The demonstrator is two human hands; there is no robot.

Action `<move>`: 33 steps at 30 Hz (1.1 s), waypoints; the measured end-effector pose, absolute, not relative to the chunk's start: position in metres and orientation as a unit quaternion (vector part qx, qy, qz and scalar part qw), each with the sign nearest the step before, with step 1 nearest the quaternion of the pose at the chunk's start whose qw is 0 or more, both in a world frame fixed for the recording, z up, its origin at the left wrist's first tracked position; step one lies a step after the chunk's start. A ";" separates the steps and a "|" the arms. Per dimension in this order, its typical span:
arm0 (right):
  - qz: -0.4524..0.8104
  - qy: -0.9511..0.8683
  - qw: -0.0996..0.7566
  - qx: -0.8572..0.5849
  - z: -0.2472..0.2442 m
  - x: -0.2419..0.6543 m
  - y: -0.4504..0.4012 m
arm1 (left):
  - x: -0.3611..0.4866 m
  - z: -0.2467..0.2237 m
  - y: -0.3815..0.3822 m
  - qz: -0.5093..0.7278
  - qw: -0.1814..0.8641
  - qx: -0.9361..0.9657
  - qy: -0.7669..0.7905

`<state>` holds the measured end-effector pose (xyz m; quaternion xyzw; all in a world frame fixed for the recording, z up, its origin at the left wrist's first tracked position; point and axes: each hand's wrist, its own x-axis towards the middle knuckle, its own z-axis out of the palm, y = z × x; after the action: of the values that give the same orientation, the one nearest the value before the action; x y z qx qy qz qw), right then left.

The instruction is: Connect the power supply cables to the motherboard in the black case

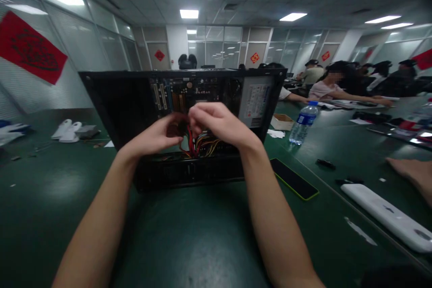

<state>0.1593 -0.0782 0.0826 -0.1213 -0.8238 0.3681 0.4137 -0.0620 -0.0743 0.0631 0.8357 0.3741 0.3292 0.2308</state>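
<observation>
An open black computer case [209,171] stands on the green table, its inside facing me. Both my hands reach into its middle, around a bundle of red, yellow and black cables [191,144]. My left hand [162,135] has its thumb apart from the other fingers, which curve behind the cables and are partly in shadow. Beside it, the fingers of my right hand [216,121] are curled together at the top of the bundle; what they hold is too small to make out. A circuit board [192,85] and a silver power supply [256,99] show behind.
On the green table [202,234], a water bottle [304,122], a small box [282,121], a black phone-like slab [294,179] and a long white device [388,216] lie to the right. White objects [69,130] sit at left. Another person's hand [413,175] rests at far right.
</observation>
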 end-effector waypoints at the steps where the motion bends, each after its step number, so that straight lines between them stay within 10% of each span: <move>1: 0.338 -0.803 0.462 -0.167 0.078 0.165 -0.066 | -0.060 0.062 -0.073 0.335 0.245 0.834 0.364; 33: 0.315 -0.706 0.566 -0.288 0.077 0.165 -0.069 | -0.038 0.066 -0.079 0.560 0.435 0.629 0.318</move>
<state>0.1649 -0.0687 0.0770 -0.2877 -0.7058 0.3146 0.5658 -0.0382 -0.0788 0.0661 0.6292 0.3180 0.5604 0.4347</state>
